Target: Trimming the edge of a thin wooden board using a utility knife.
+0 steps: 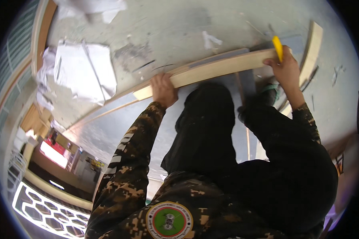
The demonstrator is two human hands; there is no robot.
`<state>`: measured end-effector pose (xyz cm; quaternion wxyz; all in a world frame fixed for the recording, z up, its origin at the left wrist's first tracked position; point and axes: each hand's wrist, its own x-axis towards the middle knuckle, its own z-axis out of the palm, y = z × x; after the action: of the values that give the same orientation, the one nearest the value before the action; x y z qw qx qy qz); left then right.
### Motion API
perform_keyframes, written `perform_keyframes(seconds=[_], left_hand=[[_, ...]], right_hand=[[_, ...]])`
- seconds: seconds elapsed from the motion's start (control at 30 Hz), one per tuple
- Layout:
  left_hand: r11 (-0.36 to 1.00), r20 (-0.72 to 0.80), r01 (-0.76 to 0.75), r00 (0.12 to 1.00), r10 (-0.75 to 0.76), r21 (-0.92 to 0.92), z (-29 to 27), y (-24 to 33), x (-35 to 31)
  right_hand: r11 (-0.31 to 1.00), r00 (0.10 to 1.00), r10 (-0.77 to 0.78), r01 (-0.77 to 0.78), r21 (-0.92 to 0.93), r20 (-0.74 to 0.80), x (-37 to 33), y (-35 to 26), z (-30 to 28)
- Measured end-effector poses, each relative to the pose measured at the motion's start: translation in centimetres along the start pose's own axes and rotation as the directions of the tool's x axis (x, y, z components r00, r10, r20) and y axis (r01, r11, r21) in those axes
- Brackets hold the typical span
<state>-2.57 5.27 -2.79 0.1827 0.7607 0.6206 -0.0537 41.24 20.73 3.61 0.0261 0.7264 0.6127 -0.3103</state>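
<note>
A long pale wooden board (223, 70) lies across in front of me, over a larger grey sheet (119, 129) edged with thin wood strips. My left hand (163, 90) is closed over the board near its left end, fingers wrapped on the far edge. At the board's right end is my right hand (286, 73), with its thumb touching the wood. In that hand a slim yellow tool (278, 47) sticks up; blur hides its exact kind. My knee in black trousers (207, 115) rests close to the board.
Another pale wood strip (310, 51) lies at the right. White crumpled sheets (85, 71) are on the stained floor at the left, with scraps (211, 40) farther off. A barred frame (12, 75) stands at the far left. My shoe (267, 95) is beside the grey sheet.
</note>
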Motion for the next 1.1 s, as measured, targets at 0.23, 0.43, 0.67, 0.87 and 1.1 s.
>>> perform_keyframes(seconds=[0.23,0.43,0.67,0.87,1.1], left_hand=[[0.995,0.018,0.017,1.0,-0.015,-0.096,-1.4,1.1,1.0],[0.986,-0.097,-0.026,0.995,0.011,-0.162,-1.0,0.5,0.8],[0.963,-0.153,0.043,0.984,-0.086,-0.265,-2.5,2.3,0.9],[0.975,-0.09,0.09,0.99,-0.11,-0.205,-1.6,2.1,1.6],[0.977,-0.049,0.137,0.988,-0.147,-0.165,-1.6,2.0,1.5]], right_hand=[[0.994,0.999,0.016,-0.012,-0.104,0.037,0.7,-0.6,-0.7],[0.982,0.997,0.034,-0.022,-0.188,0.062,1.2,-0.9,-0.6],[0.964,0.995,0.083,-0.065,-0.259,0.06,1.1,-1.2,-0.4],[0.934,0.99,0.126,-0.095,-0.345,0.069,0.7,-3.0,-1.2],[0.864,0.998,0.054,-0.041,-0.502,0.011,-0.1,-6.5,-1.2]])
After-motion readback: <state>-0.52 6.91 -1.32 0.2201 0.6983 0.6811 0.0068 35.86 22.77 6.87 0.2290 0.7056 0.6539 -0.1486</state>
